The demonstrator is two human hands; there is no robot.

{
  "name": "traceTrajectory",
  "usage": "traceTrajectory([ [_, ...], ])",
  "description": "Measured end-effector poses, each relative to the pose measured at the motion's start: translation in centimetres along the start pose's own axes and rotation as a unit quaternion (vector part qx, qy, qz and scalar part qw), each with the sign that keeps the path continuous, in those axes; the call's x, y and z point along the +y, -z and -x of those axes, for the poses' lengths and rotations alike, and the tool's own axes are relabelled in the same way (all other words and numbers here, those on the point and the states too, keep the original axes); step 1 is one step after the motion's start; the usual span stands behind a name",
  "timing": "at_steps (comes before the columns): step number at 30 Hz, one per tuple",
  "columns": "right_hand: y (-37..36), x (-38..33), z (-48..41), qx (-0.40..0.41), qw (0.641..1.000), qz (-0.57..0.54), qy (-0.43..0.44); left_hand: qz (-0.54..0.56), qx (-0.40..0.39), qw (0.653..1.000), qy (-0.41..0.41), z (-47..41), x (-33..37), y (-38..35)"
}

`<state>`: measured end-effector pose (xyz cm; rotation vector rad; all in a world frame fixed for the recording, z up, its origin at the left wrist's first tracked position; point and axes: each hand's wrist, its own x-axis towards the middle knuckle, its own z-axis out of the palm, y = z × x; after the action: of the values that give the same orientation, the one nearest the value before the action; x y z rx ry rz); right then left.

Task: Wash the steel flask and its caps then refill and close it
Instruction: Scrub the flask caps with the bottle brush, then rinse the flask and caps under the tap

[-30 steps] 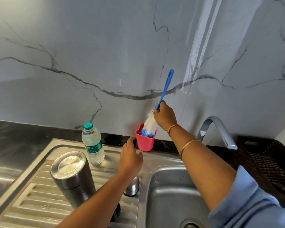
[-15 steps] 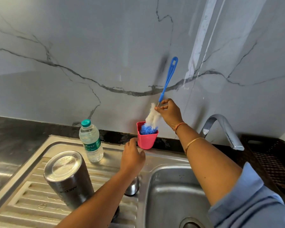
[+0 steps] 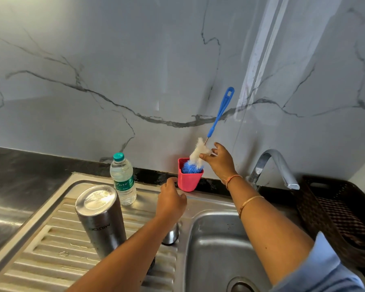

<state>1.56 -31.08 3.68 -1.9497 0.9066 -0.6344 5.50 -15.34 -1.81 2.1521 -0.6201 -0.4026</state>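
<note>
- Steel flask (image 3: 101,220) stands upside down on the drainboard (image 3: 40,249), with the water bottle (image 3: 122,180) just behind it.
- Left hand (image 3: 171,202) hovers at the pink cup (image 3: 189,178), fingers loosely curled and holding nothing. Its forearm crosses over a steel cap (image 3: 171,234).
- The bottle brush (image 3: 198,153) now sits head-down in the cup, lower than a second ago.
- Right hand (image 3: 219,161) has slid off the handle and only lightly pinches the white bristles. Scrubbing looks finished, so the refill is likely next.
- Tap (image 3: 278,165) and dark basket (image 3: 335,218) sit further right.
</note>
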Motion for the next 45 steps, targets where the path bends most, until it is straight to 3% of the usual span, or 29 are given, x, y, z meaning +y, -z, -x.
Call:
traceTrajectory([
  [9,-0.1,0.1,2.6,-0.011,0.999,-0.007,-0.050,0.004,0.003,1.000,-0.023,1.5,0.6,0.9],
  [18,-3.0,-2.6,10.1,0.007,0.994,-0.108,0.019,0.082,0.050,0.991,-0.097,5.3,0.5,2.8],
  [24,-5.2,-5.5,16.6,-0.097,0.981,-0.158,0.051,0.074,0.043,0.990,-0.111,10.2,-3.2,5.2],
  [29,-7.2,-7.3,20.5,-0.217,0.965,-0.133,0.057,0.060,0.097,0.986,-0.118,13.1,-7.0,7.9],
  [35,-9.9,-8.8,21.6,-0.226,0.966,-0.052,0.118,0.047,0.112,0.991,-0.063,14.4,-10.0,10.3],
  [40,-12.2,-9.7,21.5,-0.201,0.969,-0.046,0.137,0.130,0.091,0.981,0.109,14.5,-12.0,11.6],
  [42,-12.6,-9.6,21.3,-0.185,0.972,-0.034,0.140,0.227,0.064,0.956,0.173,14.3,-12.7,12.2],
  [45,-12.8,-9.4,21.4,-0.164,0.975,-0.027,0.148,0.390,0.038,0.879,0.271,14.0,-13.1,12.8],
])
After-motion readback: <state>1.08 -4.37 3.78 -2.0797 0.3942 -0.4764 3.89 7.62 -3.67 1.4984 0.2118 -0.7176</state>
